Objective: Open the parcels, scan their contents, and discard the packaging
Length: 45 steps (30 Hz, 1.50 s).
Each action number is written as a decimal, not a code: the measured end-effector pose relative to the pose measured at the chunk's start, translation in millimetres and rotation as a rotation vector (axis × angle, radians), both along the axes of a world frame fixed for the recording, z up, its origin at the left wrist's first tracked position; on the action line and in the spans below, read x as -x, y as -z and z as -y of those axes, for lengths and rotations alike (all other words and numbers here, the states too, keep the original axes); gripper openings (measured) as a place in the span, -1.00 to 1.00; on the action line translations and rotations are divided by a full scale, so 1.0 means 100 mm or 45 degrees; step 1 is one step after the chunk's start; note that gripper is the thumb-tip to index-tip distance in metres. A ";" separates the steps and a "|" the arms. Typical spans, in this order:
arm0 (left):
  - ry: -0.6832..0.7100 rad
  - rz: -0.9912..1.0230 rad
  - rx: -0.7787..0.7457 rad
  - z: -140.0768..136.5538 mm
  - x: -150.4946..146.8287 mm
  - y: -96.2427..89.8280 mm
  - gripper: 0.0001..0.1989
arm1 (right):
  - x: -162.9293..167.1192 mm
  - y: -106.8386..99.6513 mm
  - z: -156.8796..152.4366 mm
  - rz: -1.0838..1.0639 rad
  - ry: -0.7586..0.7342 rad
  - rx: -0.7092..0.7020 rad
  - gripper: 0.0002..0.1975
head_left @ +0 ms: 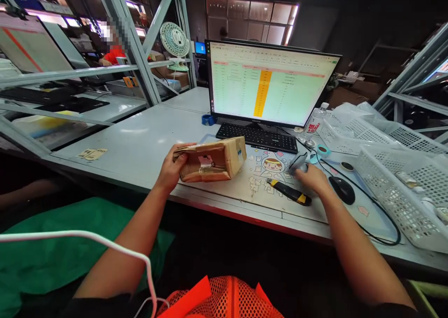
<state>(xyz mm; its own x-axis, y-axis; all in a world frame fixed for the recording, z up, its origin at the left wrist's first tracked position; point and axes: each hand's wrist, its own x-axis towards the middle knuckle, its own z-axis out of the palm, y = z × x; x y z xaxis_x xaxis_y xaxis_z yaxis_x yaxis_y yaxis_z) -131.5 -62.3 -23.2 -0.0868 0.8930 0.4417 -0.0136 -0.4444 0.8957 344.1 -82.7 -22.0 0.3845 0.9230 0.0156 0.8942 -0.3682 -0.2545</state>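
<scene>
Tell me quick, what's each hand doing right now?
Left hand: closed on the edge of the cardboard box.
Right hand: closed on a grey thing, too blurred to name.

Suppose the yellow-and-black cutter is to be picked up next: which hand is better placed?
Probably the right hand: it is beside the cutter, though the grey item in its grasp may need setting down first. The left hand is farther off, gripping the cardboard box.

One cardboard box sits in the left fingers; near the right fingers lie one knife, one mouse and, beyond, one keyboard.
</scene>
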 end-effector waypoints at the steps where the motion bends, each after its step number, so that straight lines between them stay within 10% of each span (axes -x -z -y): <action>1: -0.051 0.056 -0.019 -0.03 0.00 0.01 -0.40 | -0.01 -0.09 0.06 -0.016 -0.044 -0.031 -0.49; 11: -0.043 0.564 0.467 0.01 -0.35 -0.17 -0.54 | 0.37 -0.96 1.20 -0.329 -0.820 -0.315 -0.53; 28: -0.070 0.424 0.340 0.15 -0.65 -0.25 -0.52 | 1.23 -0.92 1.50 -0.082 -1.075 -0.008 -0.70; 35: -0.148 0.403 0.304 0.12 -0.33 -0.17 -0.51 | 0.83 -0.68 1.14 -0.182 -0.848 -0.166 -0.58; 45: -0.159 0.064 0.473 -0.15 0.62 0.57 -0.32 | 0.05 0.24 0.16 0.243 -0.045 0.015 -0.48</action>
<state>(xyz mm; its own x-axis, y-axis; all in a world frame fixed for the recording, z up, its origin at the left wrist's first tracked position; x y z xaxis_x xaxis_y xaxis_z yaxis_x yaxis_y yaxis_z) -193.1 -47.7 -80.3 -0.2183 0.9724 0.0826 -0.0280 -0.0909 0.9955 339.5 -98.6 -45.7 0.3428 0.9365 0.0745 0.9383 -0.3375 -0.0747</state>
